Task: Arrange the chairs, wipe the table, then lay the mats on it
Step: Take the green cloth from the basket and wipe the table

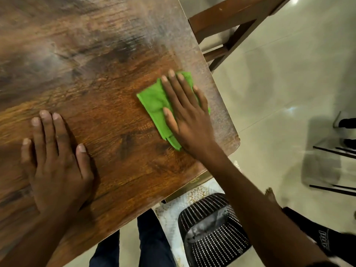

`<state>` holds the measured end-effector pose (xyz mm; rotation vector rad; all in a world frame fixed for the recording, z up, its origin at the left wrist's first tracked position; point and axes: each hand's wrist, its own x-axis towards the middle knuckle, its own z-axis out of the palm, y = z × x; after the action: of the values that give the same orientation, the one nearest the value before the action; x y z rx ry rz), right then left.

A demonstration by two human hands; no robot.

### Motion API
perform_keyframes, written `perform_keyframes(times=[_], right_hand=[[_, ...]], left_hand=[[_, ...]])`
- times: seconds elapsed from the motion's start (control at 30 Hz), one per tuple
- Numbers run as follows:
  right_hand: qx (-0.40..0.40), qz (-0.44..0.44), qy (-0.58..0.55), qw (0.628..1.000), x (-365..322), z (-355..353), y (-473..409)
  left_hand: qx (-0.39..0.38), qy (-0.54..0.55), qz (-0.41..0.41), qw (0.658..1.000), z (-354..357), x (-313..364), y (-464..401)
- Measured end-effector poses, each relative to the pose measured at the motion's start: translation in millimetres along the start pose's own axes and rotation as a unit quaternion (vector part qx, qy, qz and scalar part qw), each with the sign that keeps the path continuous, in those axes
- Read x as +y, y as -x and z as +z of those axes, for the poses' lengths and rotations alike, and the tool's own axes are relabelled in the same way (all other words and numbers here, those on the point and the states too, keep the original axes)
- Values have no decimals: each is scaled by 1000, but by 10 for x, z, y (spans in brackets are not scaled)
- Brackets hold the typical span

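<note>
Fingers of my right hand (185,112) press flat on the green cloth (154,105) at centre right, its long axis toward the table (96,64) corner, while my left hand (55,160) rests flat, lower left.

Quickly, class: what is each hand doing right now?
Left hand: open, flat on the brown wooden table.
Right hand: open, straight fingers pressing the folded green cloth.

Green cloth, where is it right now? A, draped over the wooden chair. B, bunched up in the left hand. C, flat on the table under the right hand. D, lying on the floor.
C: the cloth lies flat on the table with the right hand pressing it down, fingers straight.
</note>
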<state>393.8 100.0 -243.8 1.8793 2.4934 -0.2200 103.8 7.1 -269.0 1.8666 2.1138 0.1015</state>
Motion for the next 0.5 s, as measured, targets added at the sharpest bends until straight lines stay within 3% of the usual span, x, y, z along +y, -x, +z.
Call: perform_keyframes(times=[0.17, 0.3, 0.37, 0.5], right_hand=[[-57, 84, -33, 994, -252, 92, 862], [-63, 10, -40, 997, -691, 186, 986], [-55, -17, -38, 998, -482, 185, 1026], [-21, 52, -26, 998, 284, 122, 1000]], left_hand=[[-8, 2, -2, 1000, 3, 7, -8], [15, 46, -3, 999, 24, 11, -7], [8, 40, -1, 999, 29, -12, -17], [-1, 20, -4, 1000, 57, -43, -18]])
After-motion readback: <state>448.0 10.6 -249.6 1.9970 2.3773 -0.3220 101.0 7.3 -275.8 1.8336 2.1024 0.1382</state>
